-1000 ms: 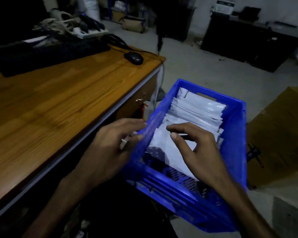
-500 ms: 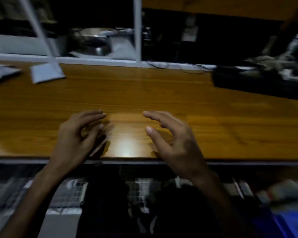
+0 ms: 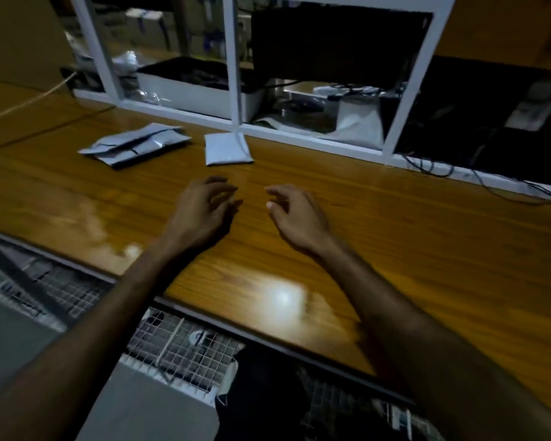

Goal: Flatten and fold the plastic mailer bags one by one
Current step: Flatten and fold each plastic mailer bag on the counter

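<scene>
Dim workshop, glossy wooden tabletop point(image 3: 379, 237). Left hand point(image 3: 201, 211) and right hand point(image 3: 295, 214) hover side by side, fingers loosely curled, holding nothing. At 12 o'clock lies a folded grey plastic mailer square point(image 3: 226, 149); at 10 o'clock, a loose pile of unfolded grey mailers point(image 3: 134, 144). Advisably draw one bag from the pile, then smooth it from the centre outward before creasing.
</scene>
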